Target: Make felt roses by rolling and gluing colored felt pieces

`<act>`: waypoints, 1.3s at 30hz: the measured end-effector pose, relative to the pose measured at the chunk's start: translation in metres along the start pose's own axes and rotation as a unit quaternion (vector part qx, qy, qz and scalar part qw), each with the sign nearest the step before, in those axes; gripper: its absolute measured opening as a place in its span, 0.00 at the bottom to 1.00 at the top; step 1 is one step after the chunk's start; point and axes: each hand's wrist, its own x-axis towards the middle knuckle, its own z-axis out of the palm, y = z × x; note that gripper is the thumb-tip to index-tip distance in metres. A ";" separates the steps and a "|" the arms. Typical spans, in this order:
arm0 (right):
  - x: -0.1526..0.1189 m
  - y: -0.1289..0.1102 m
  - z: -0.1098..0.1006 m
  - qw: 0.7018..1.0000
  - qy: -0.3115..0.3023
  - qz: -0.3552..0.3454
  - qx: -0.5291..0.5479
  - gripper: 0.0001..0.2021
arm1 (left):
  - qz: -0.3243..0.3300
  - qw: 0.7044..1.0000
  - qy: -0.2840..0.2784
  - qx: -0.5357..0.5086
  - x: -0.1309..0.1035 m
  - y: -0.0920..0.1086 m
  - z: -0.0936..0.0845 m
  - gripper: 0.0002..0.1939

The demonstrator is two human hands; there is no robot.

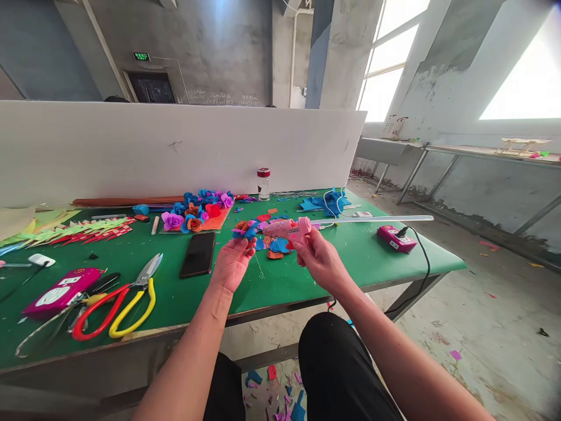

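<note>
In my left hand (pixel 232 263) is a small paper flower (pixel 245 229) with blue, orange and purple petals, pinched from below. My right hand (pixel 321 257) is wrapped round the handle of a pink glue gun (pixel 289 229), whose nozzle points left at the flower. A long clear glue stick (pixel 381 219) sticks out of the gun's back to the right. Under the gun and the flower lie blue and orange paper pieces (pixel 277 245) on the green table (pixel 263 286).
Left of my hands are a black phone (pixel 197 255), scissors (pixel 131 292) with red and yellow handles and a magenta power strip (pixel 63 290). Paper flowers (pixel 193 211) and a red-lidded jar (pixel 263 184) stand behind. Another magenta power strip (pixel 396 238) with a black cable is at the right.
</note>
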 end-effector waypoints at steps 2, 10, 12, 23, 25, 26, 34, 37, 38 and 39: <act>0.001 0.000 0.000 1.000 0.002 -0.007 -0.009 0.11 | 0.001 1.000 0.001 -0.002 0.000 0.000 0.000 0.13; 0.002 -0.007 -0.002 0.999 0.003 -0.022 -0.042 0.09 | -0.001 1.000 0.006 0.008 -0.001 0.001 0.002 0.16; 0.002 -0.007 -0.002 0.999 0.002 -0.027 -0.047 0.09 | -0.002 1.000 0.007 0.011 -0.001 0.001 0.002 0.16; 0.001 -0.006 -0.001 0.998 -0.001 -0.022 -0.063 0.10 | 0.002 1.000 0.007 0.014 -0.003 0.002 0.004 0.12; 0.001 -0.006 -0.001 0.998 0.002 -0.023 -0.064 0.10 | 0.003 1.000 0.008 0.015 -0.003 0.002 0.004 0.12; 0.001 -0.006 -0.001 0.997 0.004 -0.024 -0.066 0.09 | 0.003 1.000 0.009 0.016 -0.003 0.002 0.003 0.12; 0.002 -0.006 0.001 0.996 0.014 -0.044 -0.071 0.08 | -0.002 1.000 0.006 0.010 -0.002 0.002 0.003 0.13; 0.002 -0.007 0.001 0.996 0.012 -0.044 -0.072 0.08 | -0.001 1.000 -0.003 0.003 -0.002 0.002 0.003 0.13; 0.002 -0.007 0.001 0.996 0.011 -0.043 -0.073 0.08 | 0.000 1.000 -0.006 0.001 -0.002 0.002 0.003 0.12; 0.002 -0.007 0.001 0.996 0.011 -0.042 -0.074 0.08 | 0.001 1.000 -0.009 0.000 -0.002 0.002 0.003 0.11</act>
